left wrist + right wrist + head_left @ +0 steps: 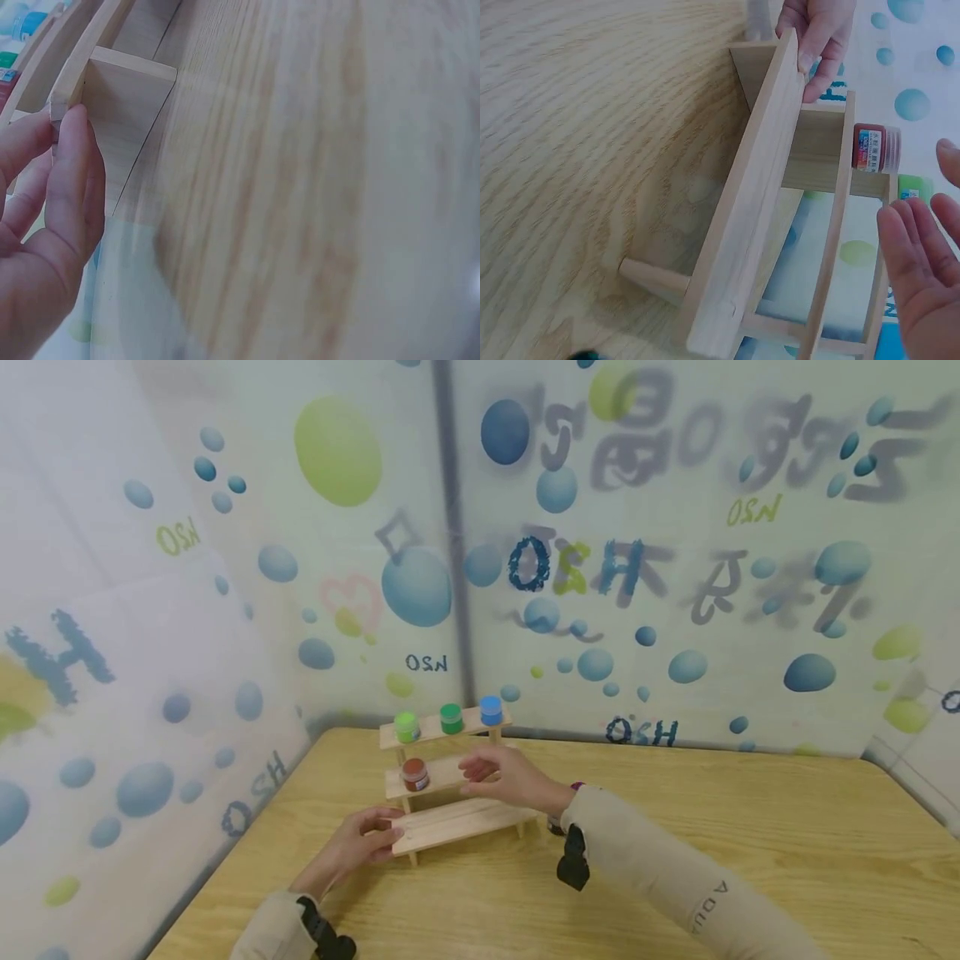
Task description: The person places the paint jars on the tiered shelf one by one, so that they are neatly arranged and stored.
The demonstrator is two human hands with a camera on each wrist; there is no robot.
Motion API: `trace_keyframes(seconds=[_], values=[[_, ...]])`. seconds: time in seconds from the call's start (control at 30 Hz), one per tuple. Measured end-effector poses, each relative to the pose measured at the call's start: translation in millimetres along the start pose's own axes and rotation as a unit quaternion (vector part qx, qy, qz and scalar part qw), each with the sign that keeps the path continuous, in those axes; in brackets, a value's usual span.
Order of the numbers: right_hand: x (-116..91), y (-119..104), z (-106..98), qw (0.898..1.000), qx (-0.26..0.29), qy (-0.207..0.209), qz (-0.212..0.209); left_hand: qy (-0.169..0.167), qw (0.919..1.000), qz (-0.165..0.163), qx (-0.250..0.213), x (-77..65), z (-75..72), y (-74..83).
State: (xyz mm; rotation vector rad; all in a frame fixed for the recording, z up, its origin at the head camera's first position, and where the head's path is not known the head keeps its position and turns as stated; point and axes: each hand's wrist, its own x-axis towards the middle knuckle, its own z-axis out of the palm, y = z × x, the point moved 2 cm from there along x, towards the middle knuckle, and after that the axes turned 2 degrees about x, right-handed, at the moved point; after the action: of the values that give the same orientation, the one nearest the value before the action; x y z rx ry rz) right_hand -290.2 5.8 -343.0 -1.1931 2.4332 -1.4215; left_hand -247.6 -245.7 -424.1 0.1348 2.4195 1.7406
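Note:
A three-tier wooden stand (457, 827) stands on the table. My left hand (363, 839) pinches the left end of its lowest shelf between thumb and fingers; the left wrist view shows the fingertips (73, 124) at the shelf's end. Over the right part of the middle shelf hovers my right hand (510, 777), fingers loosely extended and holding nothing. A brown-red paint jar (415, 774) sits at the middle shelf's left end. Along the top shelf are a light green jar (407, 727), a dark green jar (451, 718) and a blue jar (491, 711).
Partly hidden by the right wrist, a small dark jar (555, 825) stands on the wooden table (712, 810) just right of the stand. Behind the table hangs a white curtain (675, 610) with blue and green dots, and it continues along the left side.

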Motion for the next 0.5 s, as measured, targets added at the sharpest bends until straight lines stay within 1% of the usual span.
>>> trace_keyframes(seconds=[0.07, 0.17, 0.27, 0.4, 0.5], values=[[-8.7, -1.3, -5.4, 1.000, -0.004, -0.003, -0.015, 0.002, 1.0000, 0.001, 0.000, 0.1, 0.5, -0.6], [-22.4, -0.7, -15.4, 1.000, -0.001, -0.005, -0.016, 0.004, 1.0000, 0.000, 0.001, -0.1, 1.1, -0.5], [-36.8, 4.5, -26.3, 1.000, 0.008, 0.001, 0.001, 0.005, 1.0000, -0.004, -0.001, -0.7, 1.4, 0.6], [-58.0, 18.6, -39.6, 0.999, 0.010, 0.023, 0.029, 0.010, 0.9999, -0.009, 0.001, -1.0, 1.2, 1.8], [-74.9, 28.3, -46.7, 0.999, 0.010, 0.033, 0.041, 0.008, 0.9999, -0.008, 0.002, -1.2, 1.0, 1.7]])
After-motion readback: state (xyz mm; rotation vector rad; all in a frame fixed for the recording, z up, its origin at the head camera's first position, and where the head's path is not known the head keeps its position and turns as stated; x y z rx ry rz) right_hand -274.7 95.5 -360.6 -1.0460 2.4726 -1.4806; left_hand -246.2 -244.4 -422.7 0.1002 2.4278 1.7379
